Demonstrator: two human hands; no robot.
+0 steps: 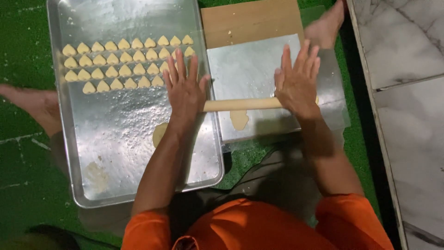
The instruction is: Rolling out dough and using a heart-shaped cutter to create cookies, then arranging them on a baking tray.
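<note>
Pale yellow dough hearts [125, 58], silver tray [138, 139]

Rolling pin [240, 104] ends under palms

A home floor used for baking — green mat [27, 185], marble tiles [407, 92], bare feet [326, 28].

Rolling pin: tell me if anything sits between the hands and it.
Nothing visible does. The left hand and right hand rest flat, fingers spread, directly on the ends of the rolling pin, which lies across the foil-covered board.
</note>
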